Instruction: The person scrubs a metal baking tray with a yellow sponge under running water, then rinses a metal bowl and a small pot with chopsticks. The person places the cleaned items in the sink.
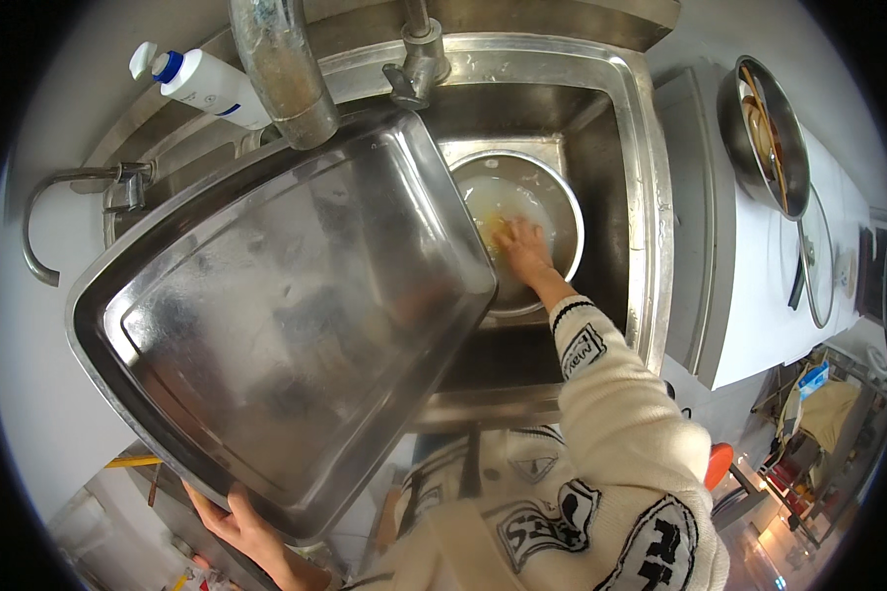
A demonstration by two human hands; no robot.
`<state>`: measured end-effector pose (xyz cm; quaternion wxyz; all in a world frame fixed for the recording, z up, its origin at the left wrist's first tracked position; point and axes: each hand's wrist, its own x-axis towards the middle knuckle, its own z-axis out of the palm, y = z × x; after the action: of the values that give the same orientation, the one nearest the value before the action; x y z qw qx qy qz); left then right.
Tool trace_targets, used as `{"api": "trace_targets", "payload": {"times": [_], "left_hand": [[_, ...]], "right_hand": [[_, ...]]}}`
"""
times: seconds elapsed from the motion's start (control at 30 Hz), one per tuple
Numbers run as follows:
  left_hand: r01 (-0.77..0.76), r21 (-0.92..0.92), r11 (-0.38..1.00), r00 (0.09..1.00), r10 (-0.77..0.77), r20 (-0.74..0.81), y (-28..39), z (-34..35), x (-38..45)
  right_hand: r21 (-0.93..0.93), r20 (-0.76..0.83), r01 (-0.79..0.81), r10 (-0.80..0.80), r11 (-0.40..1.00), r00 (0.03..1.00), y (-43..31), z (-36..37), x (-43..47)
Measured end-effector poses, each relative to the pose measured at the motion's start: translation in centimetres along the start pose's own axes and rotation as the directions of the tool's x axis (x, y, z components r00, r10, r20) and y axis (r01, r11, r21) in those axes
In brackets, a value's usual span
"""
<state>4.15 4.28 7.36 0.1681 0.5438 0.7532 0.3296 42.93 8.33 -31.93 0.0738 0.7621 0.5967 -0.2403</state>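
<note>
A large stainless steel tray [281, 325] takes up the left side of the view, tilted, with its far right corner over the sink basin. My left hand [247, 528] grips its near rim at the lower left. Inside a round metal bowl [578, 221] in the sink lies cloudy water [514, 193]. My right hand [525, 251] reaches into this bowl, fingertips in the water at a blurred yellow thing [494, 225]. Whether the fingers close on it cannot be seen. The tray hides the bowl's left part.
A thick faucet pipe [284, 81] hangs over the tray's far edge. Behind stand a white pump bottle [211, 85] and a metal tap [421, 63]. Right of the steel sink [649, 221], a metal pan [761, 140] with chopsticks and a glass lid [817, 255] rest on a white counter [754, 288].
</note>
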Motion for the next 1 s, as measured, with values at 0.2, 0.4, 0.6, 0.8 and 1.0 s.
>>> {"api": "trace_targets", "payload": {"times": [0.2,0.4,0.6,0.8,1.0], "left_hand": [[0.061,0.050,0.997,0.998,-0.061,-0.003,-1.8,0.6,0.2],[0.017,0.021,1.000,0.984,-0.021,0.179,-0.4,1.8,-0.6],[0.017,-0.026,1.000,0.967,-0.010,0.253,0.1,2.5,-0.8],[-0.123,-0.021,0.992,0.968,0.125,0.220,-0.4,2.9,-0.6],[-0.131,-0.034,0.991,0.955,0.136,0.265,-1.0,2.9,-0.5]], "right_hand": [[0.990,0.055,-0.118,0.544,0.082,0.837,-0.7,-2.9,2.6],[0.832,-0.452,0.251,0.344,0.494,0.823,-9.1,-6.0,0.8],[0.815,-0.455,0.153,0.455,0.558,0.765,-14.0,-10.5,9.0],[0.777,-0.555,0.425,0.188,0.465,0.810,-20.0,-15.7,3.2],[0.678,-0.643,0.676,-0.212,0.291,0.736,-28.7,-21.9,-5.5]]}}
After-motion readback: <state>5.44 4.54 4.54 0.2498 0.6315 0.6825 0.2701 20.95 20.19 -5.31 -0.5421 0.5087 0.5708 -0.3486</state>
